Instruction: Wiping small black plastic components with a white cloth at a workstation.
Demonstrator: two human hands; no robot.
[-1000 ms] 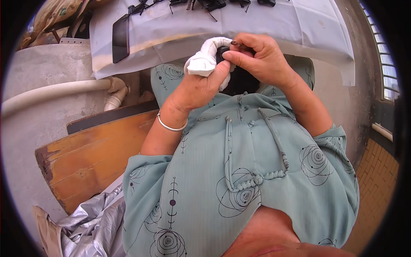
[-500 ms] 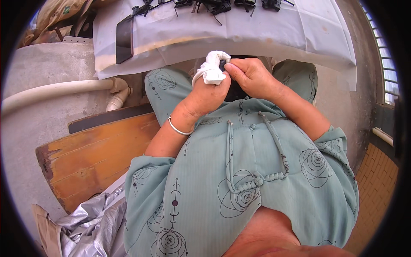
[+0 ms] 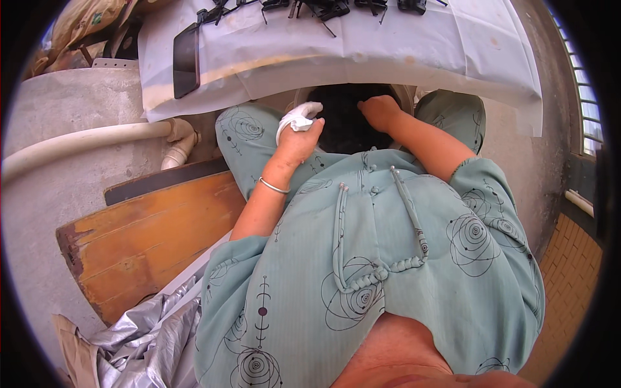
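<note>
White cloth wraps the fingers of my left hand, which is curled round it at the left rim of a bucket between my knees. The cloth hides most of those fingers; the thumb shows bare. Inside the bucket is a dark mass of black things, too dark to tell apart. Over its right side reaches my right hand, back upward and fingers bent together. Whatever those fingertips hold, if anything, does not show.
A table with a white plastic sheet overhangs the bucket's far side. On it are a black phone and several small black parts. To my left are a worn wooden board, a pale pipe and silver fabric.
My hands have come apart. The left, with the cloth, has drawn left and down; the right has moved right over the bucket. The small dark piece between them is no longer visible.
</note>
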